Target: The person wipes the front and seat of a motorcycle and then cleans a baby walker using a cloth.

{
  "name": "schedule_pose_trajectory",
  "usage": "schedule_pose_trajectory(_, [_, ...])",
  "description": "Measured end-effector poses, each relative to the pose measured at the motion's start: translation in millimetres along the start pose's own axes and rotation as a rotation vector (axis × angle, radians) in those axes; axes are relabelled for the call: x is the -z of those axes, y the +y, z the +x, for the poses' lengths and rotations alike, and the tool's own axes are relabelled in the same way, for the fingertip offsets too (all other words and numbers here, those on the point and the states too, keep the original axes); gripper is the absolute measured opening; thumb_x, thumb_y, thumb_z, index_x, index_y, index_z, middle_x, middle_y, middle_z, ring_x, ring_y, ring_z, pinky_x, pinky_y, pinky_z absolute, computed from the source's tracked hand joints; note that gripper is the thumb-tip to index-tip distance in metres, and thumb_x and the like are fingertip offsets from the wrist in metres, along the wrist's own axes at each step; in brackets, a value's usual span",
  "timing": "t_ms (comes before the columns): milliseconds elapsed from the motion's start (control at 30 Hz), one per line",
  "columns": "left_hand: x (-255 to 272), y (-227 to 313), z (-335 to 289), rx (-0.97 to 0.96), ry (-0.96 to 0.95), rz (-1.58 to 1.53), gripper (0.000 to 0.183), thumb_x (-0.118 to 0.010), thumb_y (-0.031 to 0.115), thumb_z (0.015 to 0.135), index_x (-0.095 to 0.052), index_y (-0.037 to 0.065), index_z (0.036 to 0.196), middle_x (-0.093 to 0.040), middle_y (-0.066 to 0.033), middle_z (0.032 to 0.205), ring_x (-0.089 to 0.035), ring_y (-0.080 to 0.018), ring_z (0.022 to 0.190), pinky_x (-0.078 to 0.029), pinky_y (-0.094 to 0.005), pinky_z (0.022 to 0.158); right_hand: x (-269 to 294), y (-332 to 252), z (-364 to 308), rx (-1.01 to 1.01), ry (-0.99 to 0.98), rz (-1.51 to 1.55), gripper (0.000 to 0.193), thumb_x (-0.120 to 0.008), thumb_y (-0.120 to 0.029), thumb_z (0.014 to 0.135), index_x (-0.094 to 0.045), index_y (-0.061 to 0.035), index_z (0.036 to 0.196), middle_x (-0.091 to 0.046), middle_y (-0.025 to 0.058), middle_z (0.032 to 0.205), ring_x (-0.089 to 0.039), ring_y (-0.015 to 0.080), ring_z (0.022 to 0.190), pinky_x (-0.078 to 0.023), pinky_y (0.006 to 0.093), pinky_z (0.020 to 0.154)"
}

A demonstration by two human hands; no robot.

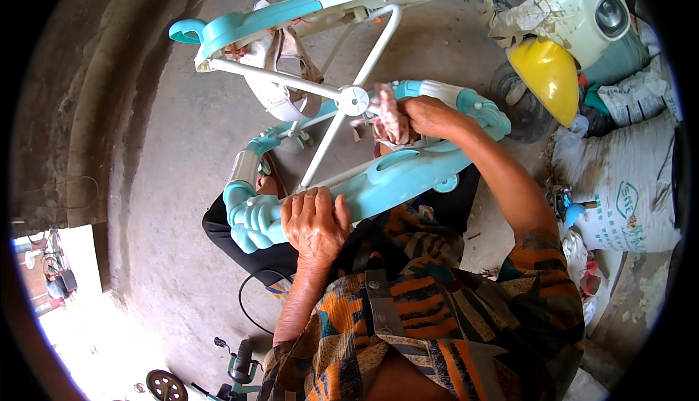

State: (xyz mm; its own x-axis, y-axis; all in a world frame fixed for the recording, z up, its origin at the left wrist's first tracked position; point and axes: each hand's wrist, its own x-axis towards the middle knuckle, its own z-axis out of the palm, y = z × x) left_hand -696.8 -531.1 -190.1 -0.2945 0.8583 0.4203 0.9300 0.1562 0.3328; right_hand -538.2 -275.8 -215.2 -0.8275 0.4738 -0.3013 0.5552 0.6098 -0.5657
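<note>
A teal and white baby walker (364, 196) is tilted on its side across my lap, its white crossed legs meeting at a round hub. My left hand (316, 225) grips the near edge of its teal base, fingers curled over the rim. Inside the frame, my right hand (431, 118) is closed on a crumpled pink and white rag (392, 121), just above the base. A pale fabric seat (273, 81) hangs from the walker's upper ring (320, 4). One small teal wheel (446, 183) shows under the base.
At the right stand a white scooter front with a headlamp (610, 17), a yellow fender (546, 73), a tyre (518, 102) and a stuffed white sack (626, 190). A wall base (95, 110) runs along the left. Part of a small cycle (240, 364) lies at lower left.
</note>
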Motion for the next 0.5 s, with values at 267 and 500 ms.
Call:
schedule_pose_trajectory(267, [-1,-1,-2,-0.013,-0.015,0.010,0.021,-0.064,0.021,0.080,-0.059,0.001,0.086,-0.063,-0.0116,0.083,-0.060,-0.0297,0.080,-0.044,-0.0428,0.080,-2,28,-28,-0.087,-0.012,-0.241,0.019,-0.054,-0.012,0.081,-0.065,-0.0003,0.091,-0.066,0.0222,0.085,-0.063,0.0388,0.081,-0.048,0.0465,0.073])
schedule_pose_trajectory(500, [4,0,3,0.038,-0.090,-0.007,0.021,-0.062,0.019,0.083,-0.062,0.000,0.092,-0.064,-0.0127,0.085,-0.060,-0.0314,0.082,-0.043,-0.0413,0.080,-10,-40,-28,0.199,0.570,0.196,0.013,-0.060,-0.009,0.082,-0.063,-0.0026,0.093,-0.065,0.0165,0.087,-0.063,0.0350,0.082,-0.050,0.0421,0.071])
